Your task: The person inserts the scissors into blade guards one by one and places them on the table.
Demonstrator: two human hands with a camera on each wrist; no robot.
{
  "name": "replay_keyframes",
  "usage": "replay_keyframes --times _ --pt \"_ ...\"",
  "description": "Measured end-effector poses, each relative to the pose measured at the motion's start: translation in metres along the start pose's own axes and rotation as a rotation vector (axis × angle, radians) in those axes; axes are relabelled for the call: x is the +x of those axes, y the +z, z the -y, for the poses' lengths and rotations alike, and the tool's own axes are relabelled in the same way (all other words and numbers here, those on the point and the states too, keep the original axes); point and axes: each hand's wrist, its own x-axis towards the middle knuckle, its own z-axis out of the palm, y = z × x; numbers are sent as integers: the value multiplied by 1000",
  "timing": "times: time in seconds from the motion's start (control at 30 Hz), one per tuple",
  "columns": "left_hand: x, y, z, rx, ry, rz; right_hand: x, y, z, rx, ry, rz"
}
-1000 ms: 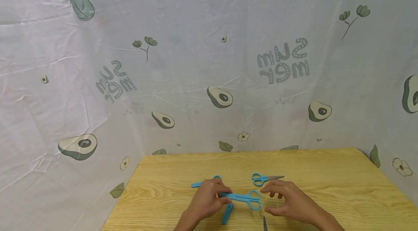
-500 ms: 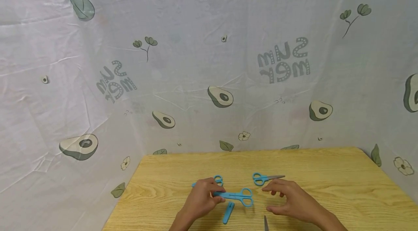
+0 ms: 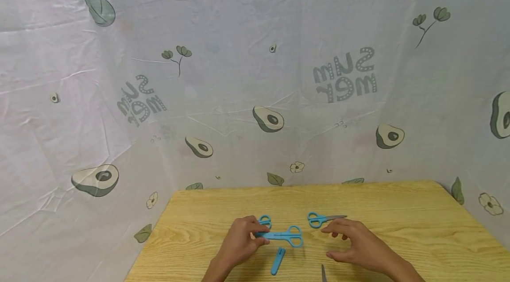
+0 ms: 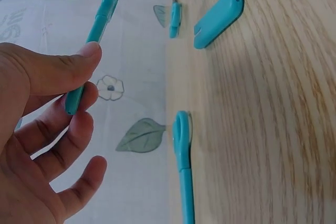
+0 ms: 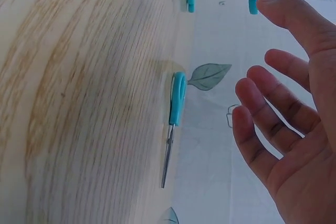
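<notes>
My left hand pinches a pair of blue scissors between thumb and fingers by its blue blade cover, handle loops pointing right. In the left wrist view these scissors are held up off the table. Beyond the loops, my right hand hovers with spread, gently bent fingers and holds nothing. Behind the left hand lie second blue scissors, partly hidden; their covered blades show in the left wrist view. A loose blue blade cover lies in front of the held scissors.
Third blue-handled scissors lie at the back with bare metal blades pointing right. A metal blade tip shows at the bottom edge, its other end out of view. A patterned sheet hangs behind the wooden table.
My left hand has moved left and slightly back with the covered scissors, widening the gap to my right hand. The loose blade cover now shows in full. My right hand has barely moved.
</notes>
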Motion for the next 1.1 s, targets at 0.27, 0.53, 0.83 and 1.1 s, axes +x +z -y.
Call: replay_keyframes --times 0.27,0.53,0.83,1.1 --pt "-3 -4 4 -19 -20 5 0 -3 2 -25 60 9" --pt "-5 -7 10 -1 -40 -3 -1 -4 1 -68 59 9" --pt "-10 -11 17 -16 -35 -6 -2 -8 0 -68 73 4" --pt "-13 -15 21 -14 -33 -16 -3 -10 -4 -56 79 3"
